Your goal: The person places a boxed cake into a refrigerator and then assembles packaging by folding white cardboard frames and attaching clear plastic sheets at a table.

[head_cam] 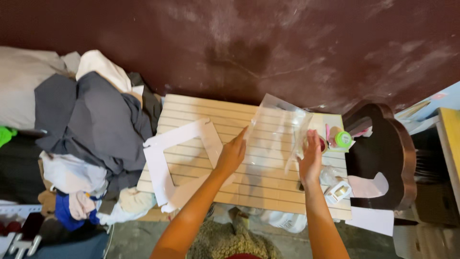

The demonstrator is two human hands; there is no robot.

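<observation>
Both hands held a clear plastic bag (278,129) above the table's (191,108) far edge, left hand (232,154) fingers pinching one side, right hand (310,158) the other, apparently spreading it open

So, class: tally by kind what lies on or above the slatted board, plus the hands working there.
Hands: 2, left hand and right hand
Clear plastic bag, held by both hands: 1
White cardboard frame: 1
Green-capped bottle: 1
Small white box: 1
Total: 6, on the slatted board
</observation>
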